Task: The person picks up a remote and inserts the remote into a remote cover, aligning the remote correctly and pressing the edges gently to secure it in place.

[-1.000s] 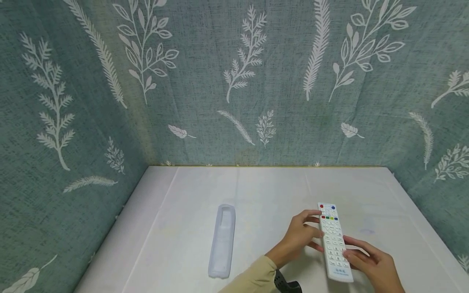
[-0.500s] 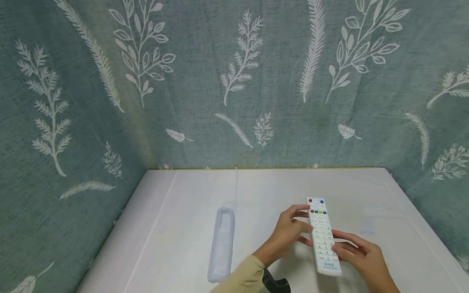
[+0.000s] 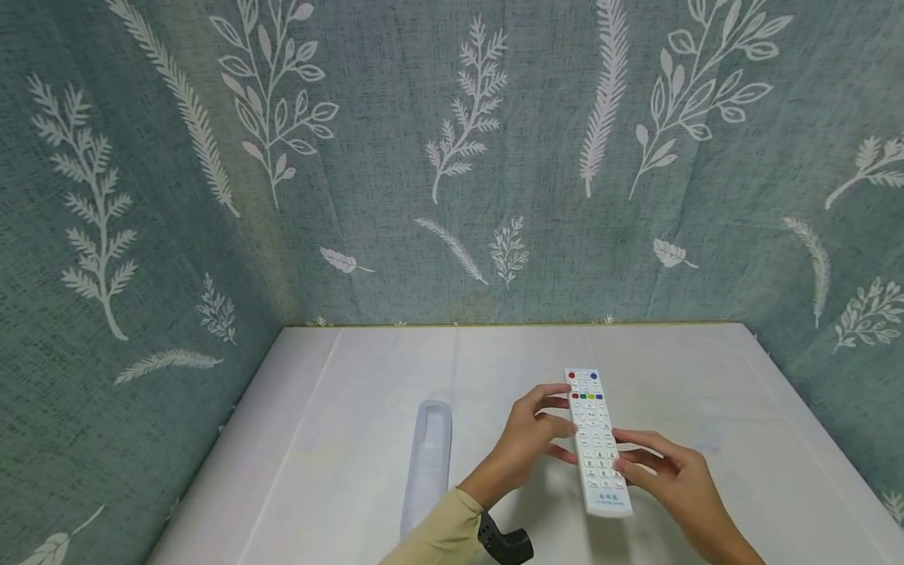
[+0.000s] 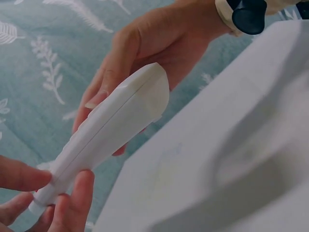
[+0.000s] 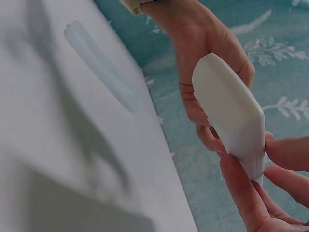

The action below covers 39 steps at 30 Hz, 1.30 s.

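Note:
A white remote control [image 3: 597, 451] with rows of buttons, face up, is held in both hands above the white table, its shadow falling below. My left hand [image 3: 524, 441] pinches its left edge near the far end, where the coloured buttons are. My right hand [image 3: 671, 475] grips the right edge closer to the near end, thumb by the lower buttons. The smooth back of the remote [image 5: 227, 106] shows in the right wrist view. Left of the hands lies a translucent remote cover [image 3: 428, 455], long and hollow, its near end partly hidden by my left sleeve.
The white tabletop [image 3: 339, 439] runs back to a green cloth wall [image 3: 395, 157] with white leaf prints. Similar cloth closes off the left and right sides. A black wrist device [image 3: 507, 541] sits on my left wrist beside the beige sleeve [image 3: 441, 530].
Both hands have carried the remote control leftward and slightly away from me, closer to the cover. Their hold on it looks the same. The camera view shifted slightly.

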{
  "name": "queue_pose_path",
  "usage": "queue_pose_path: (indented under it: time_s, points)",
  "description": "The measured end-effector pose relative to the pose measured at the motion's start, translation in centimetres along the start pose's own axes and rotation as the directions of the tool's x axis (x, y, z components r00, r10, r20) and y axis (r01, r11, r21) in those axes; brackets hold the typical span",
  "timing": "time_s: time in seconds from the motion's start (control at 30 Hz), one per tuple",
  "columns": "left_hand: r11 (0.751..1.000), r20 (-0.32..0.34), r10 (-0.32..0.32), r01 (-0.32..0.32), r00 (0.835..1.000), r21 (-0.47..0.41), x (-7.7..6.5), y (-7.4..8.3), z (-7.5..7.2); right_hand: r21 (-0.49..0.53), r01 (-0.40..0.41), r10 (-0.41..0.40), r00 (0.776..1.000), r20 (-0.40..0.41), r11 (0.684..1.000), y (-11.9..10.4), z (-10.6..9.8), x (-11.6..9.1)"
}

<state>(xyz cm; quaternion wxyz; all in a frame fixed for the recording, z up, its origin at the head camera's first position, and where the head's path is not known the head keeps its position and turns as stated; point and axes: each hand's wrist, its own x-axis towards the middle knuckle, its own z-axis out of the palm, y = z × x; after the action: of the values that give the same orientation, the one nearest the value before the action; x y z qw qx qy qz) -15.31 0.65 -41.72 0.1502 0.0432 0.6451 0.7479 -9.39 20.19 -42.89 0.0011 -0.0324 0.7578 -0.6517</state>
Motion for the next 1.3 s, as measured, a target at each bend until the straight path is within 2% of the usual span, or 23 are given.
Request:
queue_pose_path:
  time_s: [0.2, 0.53, 0.97, 1.3]
  points:
    - [1.0, 0.006, 0.003, -0.003, 1.0, 0.0, -0.3, 0.6, -0.7, 0.001, 0.041, -0.041, 0.999, 0.026, 0.999, -0.5, 0.4, 0.2]
    - [0.999, 0.021, 0.013, -0.012, 1.0, -0.04, -0.5, 0.7, -1.8, -0.012, -0.017, 0.017, 1.0, 0.004, 1.0, -0.9, 1.4, 0.6]
    - [1.0, 0.008, 0.011, -0.011, 1.0, -0.02, -0.9, 1.6, -3.3, 0.007, 0.093, -0.093, 0.993, 0.069, 0.996, -1.3, 2.4, 1.2]
    - [0.999, 0.017, 0.004, -0.003, 1.0, -0.043, -1.1, 2.1, -4.9, 0.068, 0.171, -0.18, 0.972, 0.148, 0.983, -1.4, 3.2, 1.8]
